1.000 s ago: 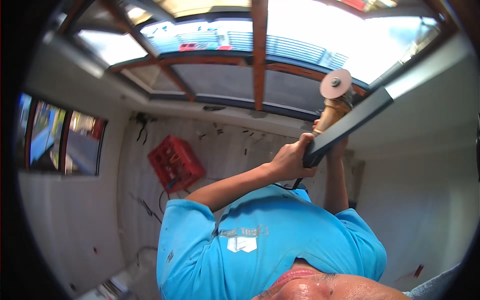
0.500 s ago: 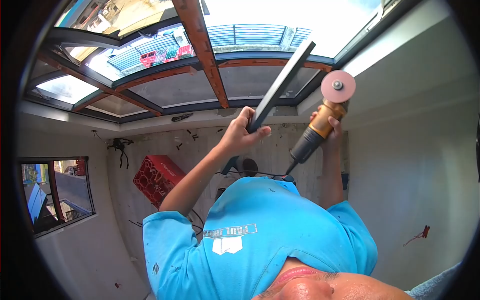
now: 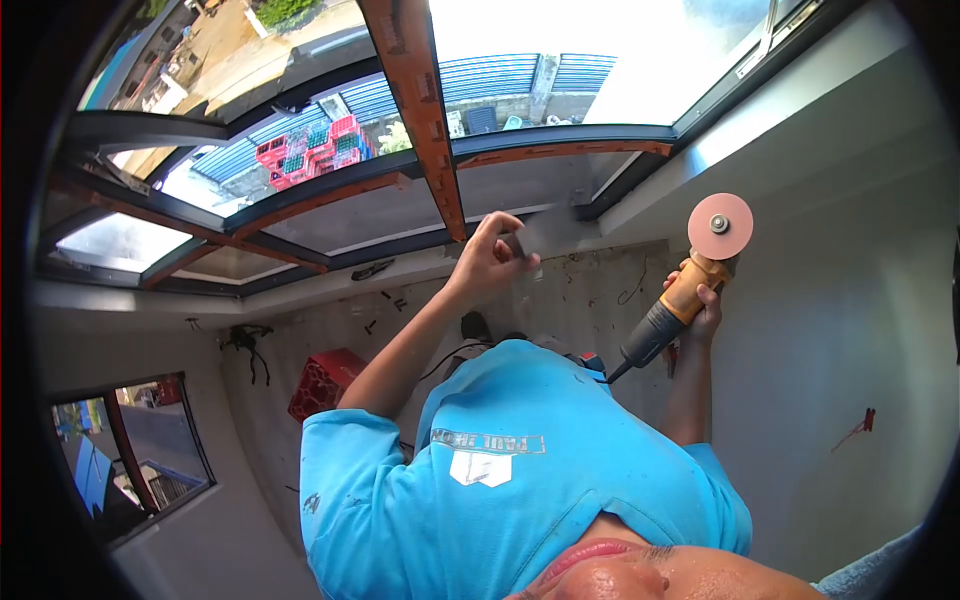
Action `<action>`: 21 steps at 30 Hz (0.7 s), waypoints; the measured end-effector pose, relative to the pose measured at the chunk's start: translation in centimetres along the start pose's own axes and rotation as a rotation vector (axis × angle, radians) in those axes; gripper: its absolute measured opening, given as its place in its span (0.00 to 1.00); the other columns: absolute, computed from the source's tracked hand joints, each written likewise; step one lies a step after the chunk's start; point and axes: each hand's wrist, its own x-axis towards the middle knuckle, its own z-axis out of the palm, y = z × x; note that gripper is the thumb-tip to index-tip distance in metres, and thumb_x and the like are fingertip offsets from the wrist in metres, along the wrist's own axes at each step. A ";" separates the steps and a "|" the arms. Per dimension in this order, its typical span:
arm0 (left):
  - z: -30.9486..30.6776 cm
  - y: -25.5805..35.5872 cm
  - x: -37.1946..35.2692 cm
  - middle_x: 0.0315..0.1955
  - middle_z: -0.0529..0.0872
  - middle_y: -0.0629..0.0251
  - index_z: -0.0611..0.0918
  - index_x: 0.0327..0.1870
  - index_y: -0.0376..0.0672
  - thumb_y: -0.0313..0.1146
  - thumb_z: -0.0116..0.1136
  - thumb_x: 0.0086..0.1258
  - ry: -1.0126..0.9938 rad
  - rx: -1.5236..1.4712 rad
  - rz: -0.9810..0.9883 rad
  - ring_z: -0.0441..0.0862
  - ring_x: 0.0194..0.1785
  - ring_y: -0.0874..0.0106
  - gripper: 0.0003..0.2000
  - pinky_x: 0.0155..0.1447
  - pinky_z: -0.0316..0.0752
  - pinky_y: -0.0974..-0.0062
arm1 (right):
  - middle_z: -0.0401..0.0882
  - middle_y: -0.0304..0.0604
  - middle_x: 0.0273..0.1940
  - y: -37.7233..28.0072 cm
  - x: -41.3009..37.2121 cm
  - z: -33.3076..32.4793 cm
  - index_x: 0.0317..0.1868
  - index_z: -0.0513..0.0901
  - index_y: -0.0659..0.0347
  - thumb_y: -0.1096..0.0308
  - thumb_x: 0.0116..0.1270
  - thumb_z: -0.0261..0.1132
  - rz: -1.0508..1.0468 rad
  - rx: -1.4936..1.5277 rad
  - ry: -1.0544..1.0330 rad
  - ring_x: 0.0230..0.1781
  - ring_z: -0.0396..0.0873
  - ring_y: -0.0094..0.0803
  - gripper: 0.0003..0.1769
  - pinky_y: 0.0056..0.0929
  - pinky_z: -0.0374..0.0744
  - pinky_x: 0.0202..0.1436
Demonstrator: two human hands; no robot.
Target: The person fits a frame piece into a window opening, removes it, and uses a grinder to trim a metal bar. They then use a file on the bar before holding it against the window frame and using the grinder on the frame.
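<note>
My left hand (image 3: pixel 484 264) is raised in front of the window, its fingers closed around the dark end of a metal bar (image 3: pixel 514 244). The rest of the bar smears into a grey blur toward the right. Over on the right, my right hand (image 3: pixel 707 304) grips an angle grinder (image 3: pixel 683 292) by its yellow-brown body. A pink disc (image 3: pixel 720 227) sits at the grinder's upper end, face toward me, apart from the bar. From the dark handle at the lower end, a cord runs toward my waist.
Ahead is a large window with dark frames and rust-orange bars (image 3: pixel 412 90). A red crate (image 3: pixel 325 384) stands on the floor at left, near a dark tangled item (image 3: pixel 246 342). Small dark pieces lie on the floor. A smaller window (image 3: pixel 130 450) is in the left wall.
The bar, sharp and pointing up to the right before, is now blurred and looks much shorter. The grinder sits lower and further right in view. The whole view has shifted somewhat.
</note>
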 end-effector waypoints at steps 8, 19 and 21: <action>-1.5 -0.1 -2.8 0.51 0.80 0.59 0.82 0.60 0.42 0.39 0.57 0.72 -0.997 -0.277 -0.126 0.83 0.54 0.68 0.19 0.57 0.80 0.63 | 0.77 0.49 0.43 1.1 -0.6 1.7 0.59 0.71 0.68 0.54 0.59 0.66 -0.123 0.042 0.097 0.43 0.82 0.39 0.33 0.33 0.83 0.50; 1.2 0.0 4.3 0.55 0.79 0.46 0.63 0.68 0.37 0.32 0.67 0.65 -1.285 -0.072 -0.590 0.83 0.50 0.63 0.33 0.53 0.81 0.66 | 0.74 0.47 0.49 0.7 1.0 -2.5 0.60 0.71 0.66 0.56 0.57 0.66 -0.125 -0.015 0.124 0.45 0.81 0.38 0.34 0.36 0.83 0.52; 1.1 0.3 4.3 0.56 0.80 0.46 0.64 0.69 0.37 0.27 0.63 0.64 -1.260 -0.067 -0.596 0.83 0.51 0.63 0.32 0.55 0.81 0.65 | 0.74 0.47 0.50 0.3 1.2 -3.3 0.61 0.71 0.66 0.56 0.57 0.66 -0.126 -0.034 0.143 0.45 0.81 0.38 0.34 0.36 0.83 0.52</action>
